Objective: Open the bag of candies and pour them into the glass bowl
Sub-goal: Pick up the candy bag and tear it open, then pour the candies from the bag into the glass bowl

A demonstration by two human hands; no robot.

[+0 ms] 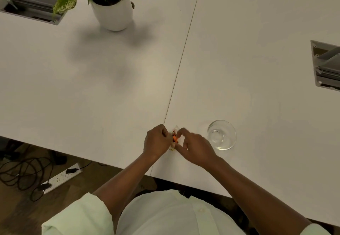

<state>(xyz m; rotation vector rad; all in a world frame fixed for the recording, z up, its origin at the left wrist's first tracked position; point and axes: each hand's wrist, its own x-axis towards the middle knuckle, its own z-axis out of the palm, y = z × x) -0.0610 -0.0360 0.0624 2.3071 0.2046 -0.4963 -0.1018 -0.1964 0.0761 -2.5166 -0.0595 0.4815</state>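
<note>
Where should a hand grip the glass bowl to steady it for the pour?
Judging from its pose, grip the glass bowl by its right outer wall, coming from the right. It stands upright, mouth up, and the bag would approach from its left.

You look down on a white table (110, 80) split by a thin seam (181, 63). A potted plant (110, 1) stands far left, two open cable hatches (327, 65) flank it. Below, a wooden floor (16, 214) holds a power strip (62, 176) and dark cables (24, 170).

Head-worn camera looks steeply down, forward over the white table (110, 87), close to its near edge.
</note>
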